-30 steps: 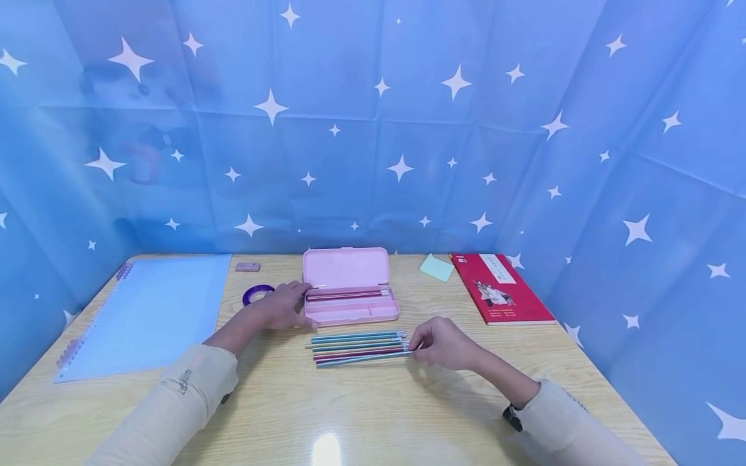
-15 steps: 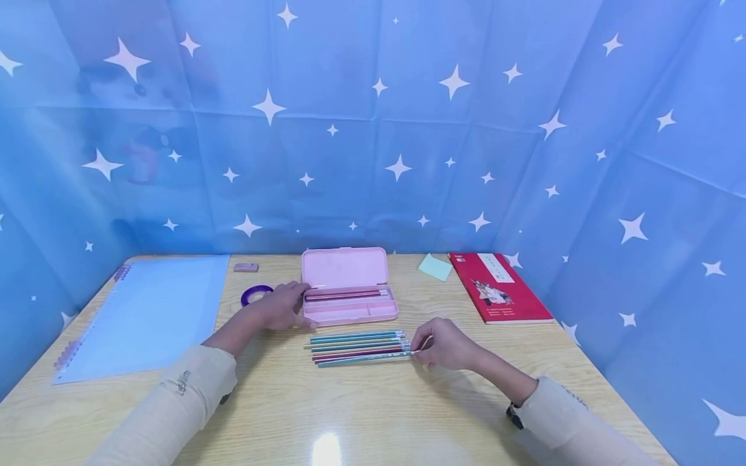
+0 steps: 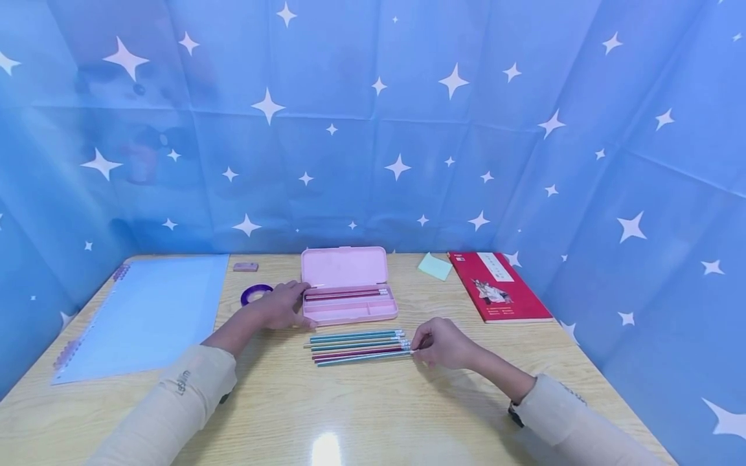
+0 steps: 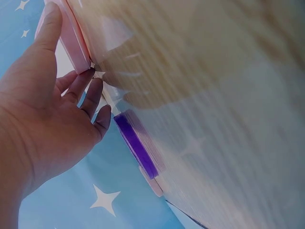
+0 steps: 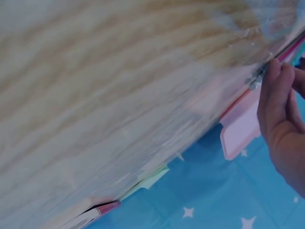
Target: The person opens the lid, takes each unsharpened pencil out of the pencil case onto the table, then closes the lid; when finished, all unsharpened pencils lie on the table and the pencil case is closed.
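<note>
A pink pencil case [image 3: 344, 266] stands open on the table, with a few dark red pencils [image 3: 344, 296] in its back compartment. My left hand [image 3: 283, 307] grips the case's left end; in the left wrist view the thumb lies along one side and fingertips touch the other. In front of the case lies a row of several pencils [image 3: 355, 336], teal, dark red and yellowish, their eraser ends to the right. My right hand [image 3: 445, 343] pinches the eraser end of the nearest pencil [image 3: 361, 358], a light blue one lying at a slight slant.
A purple roll of tape [image 3: 249, 300] sits left of the left hand, with a small eraser [image 3: 245, 266] behind it. A pale loose-leaf sheet [image 3: 146, 317] covers the left side. Sticky notes [image 3: 435, 266] and a red book [image 3: 498, 288] lie at the back right.
The right hand has shifted very slightly right with the end of the light blue pencil. The left hand stays on the case.
</note>
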Motion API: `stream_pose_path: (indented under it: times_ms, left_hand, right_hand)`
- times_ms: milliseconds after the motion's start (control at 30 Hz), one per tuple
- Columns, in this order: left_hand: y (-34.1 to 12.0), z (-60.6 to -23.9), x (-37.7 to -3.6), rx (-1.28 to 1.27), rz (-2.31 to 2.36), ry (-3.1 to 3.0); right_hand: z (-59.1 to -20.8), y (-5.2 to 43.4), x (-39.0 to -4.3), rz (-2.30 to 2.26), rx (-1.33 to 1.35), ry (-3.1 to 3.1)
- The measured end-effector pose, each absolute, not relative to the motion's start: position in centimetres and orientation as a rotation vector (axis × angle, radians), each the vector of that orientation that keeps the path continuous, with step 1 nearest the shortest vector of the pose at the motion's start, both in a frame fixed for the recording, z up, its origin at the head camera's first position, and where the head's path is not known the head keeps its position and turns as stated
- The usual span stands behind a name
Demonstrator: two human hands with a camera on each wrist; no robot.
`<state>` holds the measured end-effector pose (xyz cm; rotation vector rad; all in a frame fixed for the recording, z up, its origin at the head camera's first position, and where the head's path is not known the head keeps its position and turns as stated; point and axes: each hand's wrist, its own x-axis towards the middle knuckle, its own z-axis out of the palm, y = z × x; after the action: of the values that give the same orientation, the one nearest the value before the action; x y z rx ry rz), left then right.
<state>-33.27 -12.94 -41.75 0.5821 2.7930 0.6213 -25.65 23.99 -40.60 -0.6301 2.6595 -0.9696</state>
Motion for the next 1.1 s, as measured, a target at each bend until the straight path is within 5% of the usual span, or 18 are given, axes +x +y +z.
stream_pose_path:
  times_ms: [1100]
  left_hand:
    - [-13.00, -42.14, -33.81, 0.572, 0.608, 2.795]
  right_hand:
    - [-41.43, 23.41, -26.51, -0.932, -0.499, 2.682]
